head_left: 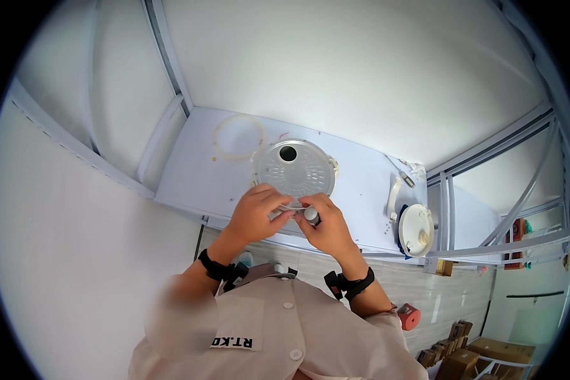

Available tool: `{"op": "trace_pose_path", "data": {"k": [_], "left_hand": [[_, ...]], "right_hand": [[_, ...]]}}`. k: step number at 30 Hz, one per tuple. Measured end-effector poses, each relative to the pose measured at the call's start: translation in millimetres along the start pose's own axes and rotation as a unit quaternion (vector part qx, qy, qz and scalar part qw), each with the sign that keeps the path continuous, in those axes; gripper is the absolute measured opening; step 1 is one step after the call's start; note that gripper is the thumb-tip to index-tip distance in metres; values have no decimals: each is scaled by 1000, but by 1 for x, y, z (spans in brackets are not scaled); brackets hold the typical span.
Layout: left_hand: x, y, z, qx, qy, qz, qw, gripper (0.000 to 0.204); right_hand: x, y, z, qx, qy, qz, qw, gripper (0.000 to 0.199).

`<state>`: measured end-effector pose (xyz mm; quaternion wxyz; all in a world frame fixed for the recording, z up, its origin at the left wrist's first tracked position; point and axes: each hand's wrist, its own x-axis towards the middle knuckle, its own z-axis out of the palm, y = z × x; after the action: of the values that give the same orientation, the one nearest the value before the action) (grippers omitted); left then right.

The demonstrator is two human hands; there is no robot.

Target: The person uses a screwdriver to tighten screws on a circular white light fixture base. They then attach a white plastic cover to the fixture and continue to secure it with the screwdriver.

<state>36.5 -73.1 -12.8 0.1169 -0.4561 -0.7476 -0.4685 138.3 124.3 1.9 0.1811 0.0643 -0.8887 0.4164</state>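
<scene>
A round silver metal lid (pixel 301 180) with a dark round hole near its far side lies on the table before me. Both hands meet at its near rim. My left hand (pixel 254 214) is closed, its thumb and fingertips pinched on a thin white strip (pixel 296 208) that runs along the rim. From the other side my right hand (pixel 330 229) pinches the same strip. A small grey-and-white cylindrical piece (pixel 311 215) shows by the right hand's fingers; whether they touch it I cannot tell. Pale clips stick out at the lid's sides.
A thin yellowish ring (pixel 216 140) lies at the far left of the white table (pixel 193 180). To the right are a screwdriver (pixel 407 180), a white curved handle (pixel 394 197), several small screws (pixel 388 226) and a cream round cover (pixel 417 228) near the edge. Frame posts border the table.
</scene>
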Motion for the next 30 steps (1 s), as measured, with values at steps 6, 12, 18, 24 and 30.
{"op": "trace_pose_path", "data": {"k": [6, 12, 18, 24, 30], "left_hand": [[4, -28, -34, 126, -10, 4, 992, 24], [9, -31, -43, 143, -58, 26, 988, 28], [11, -29, -41, 110, -59, 8, 992, 37], [16, -24, -28, 92, -66, 25, 993, 40], [18, -29, -10, 91, -74, 25, 993, 34]], "right_hand": [[-8, 12, 14, -50, 32, 3, 998, 33], [-9, 9, 13, -126, 52, 22, 990, 34], [-9, 30, -13, -117, 59, 36, 991, 41], [-9, 55, -46, -63, 53, 55, 995, 41], [-16, 53, -47, -33, 53, 57, 996, 46]]}}
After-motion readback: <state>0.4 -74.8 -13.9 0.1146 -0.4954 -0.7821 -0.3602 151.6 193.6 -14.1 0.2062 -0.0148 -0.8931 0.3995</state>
